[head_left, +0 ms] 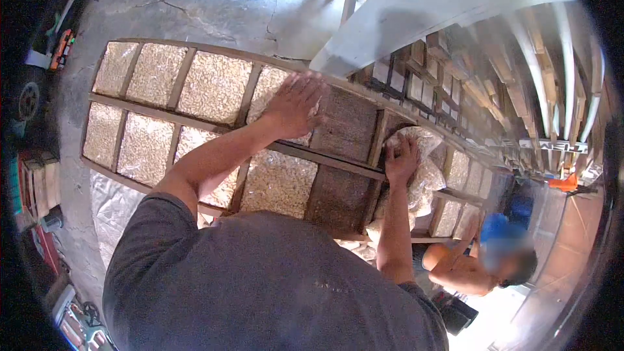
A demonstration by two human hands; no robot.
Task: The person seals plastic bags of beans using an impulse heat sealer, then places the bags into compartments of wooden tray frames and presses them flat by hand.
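Note:
A wooden frame is divided into compartments, several of them filled with flat plastic packs of pale beans. My left hand lies flat, fingers stretched, on a pack of beans in the far row. Farther right, my right hand has its fingers bent over a loose plastic bag of beans, gripping it near the top. More filled bags are heaped below and beside that hand. Between my hands, two dark compartments show their mesh-like bottoms.
A co-worker is at the frame's far right end, beside more filled compartments. Stacked wooden racks and a pale beam stand along the right. Wooden crates and a wheel are at left.

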